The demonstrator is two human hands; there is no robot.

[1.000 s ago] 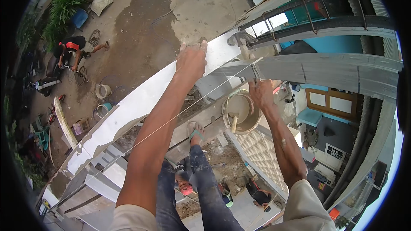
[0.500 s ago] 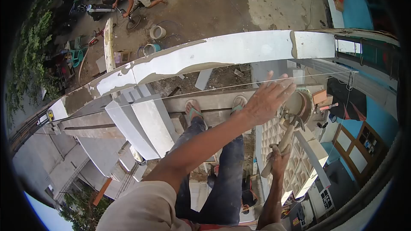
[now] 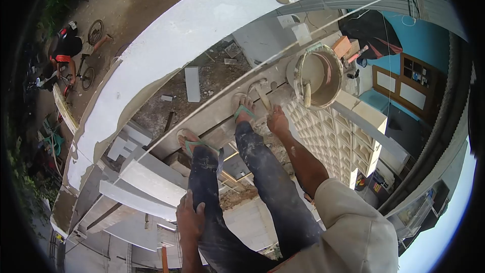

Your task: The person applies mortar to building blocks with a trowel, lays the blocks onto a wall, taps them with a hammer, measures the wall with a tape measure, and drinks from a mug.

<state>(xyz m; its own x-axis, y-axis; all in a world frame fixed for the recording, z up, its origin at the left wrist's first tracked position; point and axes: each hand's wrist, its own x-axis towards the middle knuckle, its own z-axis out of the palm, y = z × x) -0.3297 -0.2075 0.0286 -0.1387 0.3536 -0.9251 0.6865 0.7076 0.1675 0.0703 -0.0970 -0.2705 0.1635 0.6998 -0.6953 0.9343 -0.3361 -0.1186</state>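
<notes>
My right hand [image 3: 277, 121] grips the handle of a hammer [image 3: 262, 97]; its head is low by the plank beside my right foot. Whether the hammer touches the plank I cannot tell. Against my left thigh lies my left hand [image 3: 191, 217], fingers loosely extended and nothing visible in it. Right of the hammer stands a mortar-smeared bucket [image 3: 339, 73] holding grey mortar, a light tool handle [image 3: 307, 95] sticking up from it. A taut string [image 3: 222, 95] crosses above the planks [image 3: 227, 98] under my sandalled feet. Beyond the string curves a white block wall [image 3: 202, 25] with mortar along its edges.
White blocks [image 3: 146, 187] are stacked at the left. Patterned ventilation blocks [image 3: 333, 136] stand below the bucket, with an orange brick [image 3: 341, 46] behind it. Rubble lies low between wall and planks. Another person [image 3: 68, 50] bends over a bicycle on the ground.
My left hand has drawn back from near the bucket to my left thigh. My right hand has lowered the hammer from beside the bucket towards my foot. The view has turned and moved closer.
</notes>
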